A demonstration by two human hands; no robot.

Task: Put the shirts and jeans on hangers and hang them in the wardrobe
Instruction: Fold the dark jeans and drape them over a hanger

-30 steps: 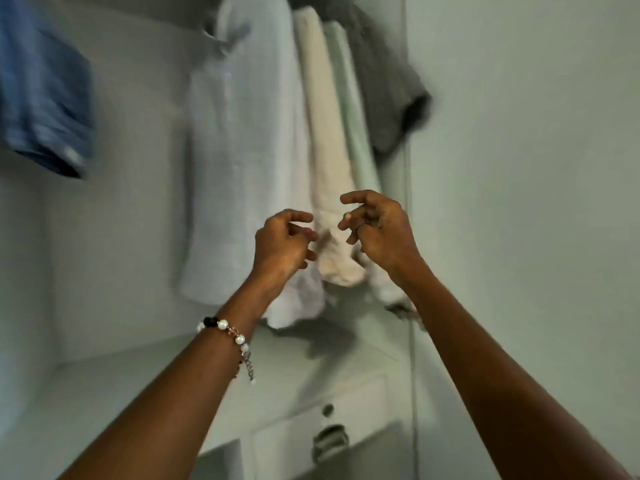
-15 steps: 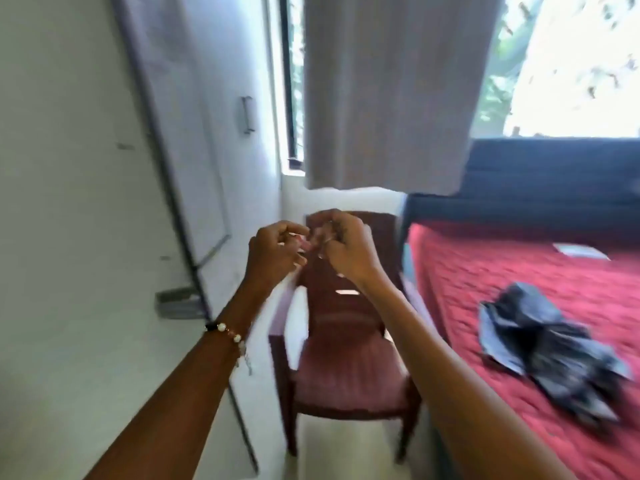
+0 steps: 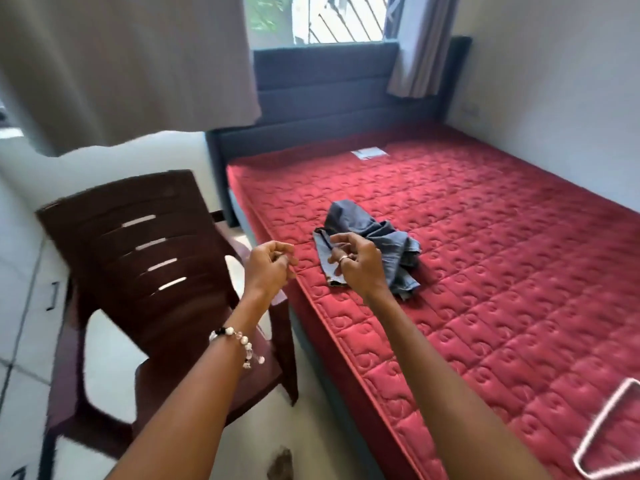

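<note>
Grey jeans (image 3: 374,242) crumpled on red mattress (image 3: 502,271); left hand (image 3: 270,268) and right hand (image 3: 356,263) raised, loosely curled, grasping nothing

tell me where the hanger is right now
In the head view the hanger lies on the red mattress at the lower right edge, nearer than the crumpled jeans.

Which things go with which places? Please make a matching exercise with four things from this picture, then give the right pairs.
Things:
1. jeans
2. hanger
3. chair
4. bracelet

Places:
A. on the left wrist
B. crumpled in the middle of the mattress
C. on the floor beside the bed
D. at the mattress's near right edge

Pairs: 1-B, 2-D, 3-C, 4-A
</note>
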